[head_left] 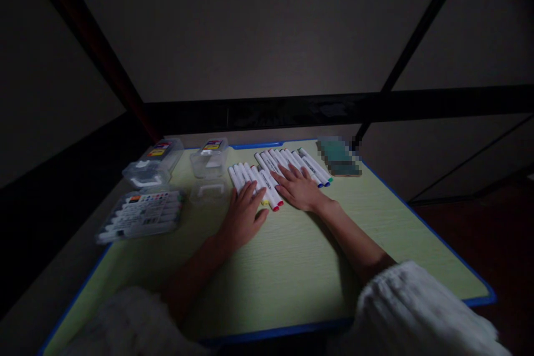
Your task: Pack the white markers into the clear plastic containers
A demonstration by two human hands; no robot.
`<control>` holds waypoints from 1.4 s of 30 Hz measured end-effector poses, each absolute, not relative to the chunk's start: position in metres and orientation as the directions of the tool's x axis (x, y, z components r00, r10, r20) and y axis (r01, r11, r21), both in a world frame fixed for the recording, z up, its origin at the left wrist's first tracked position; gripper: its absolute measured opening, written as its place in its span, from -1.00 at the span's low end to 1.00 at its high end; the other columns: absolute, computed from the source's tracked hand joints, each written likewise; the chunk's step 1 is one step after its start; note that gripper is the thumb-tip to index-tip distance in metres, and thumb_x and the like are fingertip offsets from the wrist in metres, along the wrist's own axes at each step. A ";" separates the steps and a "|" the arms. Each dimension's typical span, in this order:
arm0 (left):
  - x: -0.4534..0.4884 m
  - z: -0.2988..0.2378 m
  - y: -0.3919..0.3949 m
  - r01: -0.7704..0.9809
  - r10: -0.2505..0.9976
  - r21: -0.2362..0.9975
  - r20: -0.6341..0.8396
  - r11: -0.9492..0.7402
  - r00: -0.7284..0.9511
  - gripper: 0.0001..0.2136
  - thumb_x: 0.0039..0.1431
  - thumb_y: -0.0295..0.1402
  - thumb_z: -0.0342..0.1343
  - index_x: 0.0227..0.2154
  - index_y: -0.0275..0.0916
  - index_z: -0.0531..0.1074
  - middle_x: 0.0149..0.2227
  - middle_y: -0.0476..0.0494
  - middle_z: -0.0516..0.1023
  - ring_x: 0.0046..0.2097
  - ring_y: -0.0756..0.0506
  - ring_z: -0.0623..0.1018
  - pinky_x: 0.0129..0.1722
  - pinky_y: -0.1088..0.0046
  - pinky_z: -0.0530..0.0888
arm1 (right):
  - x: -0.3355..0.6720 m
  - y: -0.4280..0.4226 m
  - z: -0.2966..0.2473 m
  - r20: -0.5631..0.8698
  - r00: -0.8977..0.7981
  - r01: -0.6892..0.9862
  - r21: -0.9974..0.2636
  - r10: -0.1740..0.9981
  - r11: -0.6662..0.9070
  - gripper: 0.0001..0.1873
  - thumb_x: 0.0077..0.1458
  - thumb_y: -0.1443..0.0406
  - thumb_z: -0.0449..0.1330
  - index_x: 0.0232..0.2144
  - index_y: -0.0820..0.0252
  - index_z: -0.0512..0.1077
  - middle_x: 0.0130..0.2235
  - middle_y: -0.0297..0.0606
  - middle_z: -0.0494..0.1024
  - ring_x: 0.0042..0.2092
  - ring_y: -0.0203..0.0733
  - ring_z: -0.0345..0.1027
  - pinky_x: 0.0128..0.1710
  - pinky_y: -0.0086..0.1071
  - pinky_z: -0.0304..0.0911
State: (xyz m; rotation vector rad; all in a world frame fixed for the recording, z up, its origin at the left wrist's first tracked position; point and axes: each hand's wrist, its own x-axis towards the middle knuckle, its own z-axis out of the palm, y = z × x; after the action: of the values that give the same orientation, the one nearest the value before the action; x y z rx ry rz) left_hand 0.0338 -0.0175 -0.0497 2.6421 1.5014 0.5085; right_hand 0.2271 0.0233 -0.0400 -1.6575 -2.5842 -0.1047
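Several white markers (273, 172) with coloured caps lie side by side in a row on the light green table (292, 267). My left hand (244, 217) rests flat, fingers spread, over the near ends of the left markers. My right hand (298, 186) lies flat with fingers stretched out on the markers in the middle of the row. Neither hand grips anything.
At the left stand a clear marker case (142, 214) full of markers, an open clear box (152, 164) and a second clear box (209, 158) with its lid (207, 192) in front. A green phone-like object (339, 157) lies at the back right. A dark rail runs behind the blue-edged table.
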 end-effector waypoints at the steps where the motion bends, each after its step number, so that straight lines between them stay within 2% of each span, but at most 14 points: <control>1: 0.034 -0.049 -0.018 0.826 0.845 0.209 0.253 -0.523 0.471 -0.57 0.14 -0.34 0.00 0.09 -0.30 0.22 0.19 -0.34 0.16 0.23 -0.27 0.12 0.18 0.00 0.06 | 0.227 0.022 -0.040 0.095 -0.419 0.908 0.021 0.903 0.419 -0.46 0.23 0.11 -0.22 0.22 0.06 0.01 0.27 -0.14 0.00 0.25 0.21 -0.16 0.13 0.15 -0.13; 6: 0.034 -0.049 -0.018 0.824 0.841 0.206 0.256 -0.529 0.476 -0.57 0.13 -0.34 0.01 0.08 -0.31 0.23 0.19 -0.34 0.17 0.22 -0.27 0.13 0.17 -0.01 0.06 | 0.228 0.018 -0.042 0.119 -0.427 0.904 0.029 0.897 0.426 -0.46 0.22 0.11 -0.20 0.23 0.06 -0.01 0.28 -0.14 -0.01 0.25 0.21 -0.17 0.14 0.14 -0.13; 9: 0.034 -0.049 -0.017 0.822 0.840 0.211 0.264 -0.530 0.474 -0.57 0.13 -0.35 0.01 0.08 -0.31 0.24 0.19 -0.35 0.16 0.22 -0.28 0.13 0.17 -0.02 0.07 | 0.228 0.017 -0.044 0.132 -0.440 0.897 0.030 0.888 0.441 -0.46 0.22 0.13 -0.18 0.23 -0.01 -0.06 0.30 -0.22 -0.08 0.26 0.23 -0.19 0.13 0.18 -0.15; 13: 0.034 -0.051 -0.017 0.816 0.835 0.216 0.278 -0.537 0.476 -0.58 0.12 -0.35 0.02 0.07 -0.30 0.25 0.18 -0.36 0.18 0.22 -0.29 0.15 0.16 -0.04 0.09 | 0.228 0.017 -0.042 0.095 -0.461 0.886 -0.007 0.882 0.464 -0.48 0.23 0.14 -0.21 0.23 -0.02 -0.04 0.29 -0.29 -0.04 0.26 0.22 -0.22 0.13 0.19 -0.16; 23: 0.033 -0.051 -0.017 0.813 0.833 0.220 0.285 -0.538 0.474 -0.58 0.11 -0.36 0.03 0.06 -0.28 0.25 0.17 -0.34 0.19 0.21 -0.29 0.15 0.16 -0.03 0.08 | 0.232 0.013 -0.032 0.028 -0.510 0.854 -0.101 0.860 0.510 -0.47 0.22 0.18 -0.20 0.22 0.12 0.00 0.28 -0.16 -0.03 0.25 0.22 -0.16 0.09 0.22 -0.07; 28: 0.033 -0.049 -0.017 0.819 0.840 0.220 0.266 -0.530 0.472 -0.58 0.12 -0.36 0.02 0.07 -0.29 0.25 0.18 -0.35 0.17 0.22 -0.27 0.13 0.18 0.00 0.07 | 0.239 0.007 -0.025 0.030 -0.557 0.821 -0.132 0.830 0.556 -0.48 0.19 0.21 -0.12 0.19 0.15 0.10 0.25 -0.11 0.06 0.24 0.16 -0.08 0.11 0.11 -0.01; 32: 0.034 -0.047 -0.019 0.825 0.848 0.222 0.249 -0.520 0.468 -0.58 0.13 -0.36 0.01 0.07 -0.29 0.25 0.19 -0.34 0.16 0.23 -0.26 0.12 0.19 0.01 0.05 | 0.252 0.006 -0.015 0.104 -0.633 0.741 -0.208 0.767 0.639 -0.54 0.16 0.29 -0.12 0.07 0.26 0.29 0.13 -0.07 0.30 0.14 -0.03 0.16 0.12 -0.09 0.07; 34: 0.034 -0.046 -0.020 0.826 0.851 0.225 0.247 -0.516 0.464 -0.58 0.13 -0.37 0.01 0.07 -0.29 0.25 0.19 -0.34 0.16 0.23 -0.26 0.12 0.18 0.01 0.06 | 0.263 0.011 -0.015 0.204 -0.596 0.730 -0.264 0.776 0.630 -0.51 0.11 0.39 -0.14 0.06 0.37 0.29 0.10 -0.03 0.34 0.14 -0.07 0.17 0.13 -0.16 0.08; 37: 0.034 -0.045 -0.020 0.828 0.853 0.227 0.249 -0.512 0.459 -0.59 0.13 -0.37 0.01 0.07 -0.30 0.24 0.19 -0.36 0.16 0.22 -0.26 0.13 0.18 0.00 0.07 | 0.283 0.023 -0.024 0.327 -0.436 0.789 -0.308 0.838 0.531 -0.48 0.05 0.41 -0.12 0.07 0.42 0.26 0.12 0.04 0.31 0.16 -0.01 0.13 0.15 -0.09 0.05; 40: 0.033 -0.046 -0.020 0.824 0.848 0.229 0.265 -0.518 0.459 -0.59 0.13 -0.38 0.00 0.07 -0.30 0.24 0.18 -0.37 0.16 0.22 -0.27 0.13 0.17 -0.02 0.07 | 0.296 0.034 -0.040 0.339 -0.379 0.820 -0.309 0.861 0.482 -0.50 0.06 0.41 -0.12 0.05 0.41 0.29 0.10 0.03 0.33 0.16 -0.01 0.14 0.16 -0.07 0.03; 42: 0.032 -0.049 -0.018 0.822 0.845 0.231 0.277 -0.521 0.457 -0.58 0.12 -0.38 0.00 0.07 -0.30 0.24 0.18 -0.37 0.16 0.22 -0.28 0.13 0.16 -0.04 0.07 | 0.300 0.039 -0.049 0.311 -0.398 0.826 -0.287 0.863 0.484 -0.51 0.08 0.40 -0.13 0.05 0.36 0.29 0.10 -0.01 0.33 0.18 -0.03 0.12 0.17 -0.04 -0.02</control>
State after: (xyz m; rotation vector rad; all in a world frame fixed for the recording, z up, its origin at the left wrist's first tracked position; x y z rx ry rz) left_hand 0.0323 -0.0182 -0.0487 2.6267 1.5044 0.5560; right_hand 0.3001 0.0394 -0.0486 -1.4047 -2.3180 0.1197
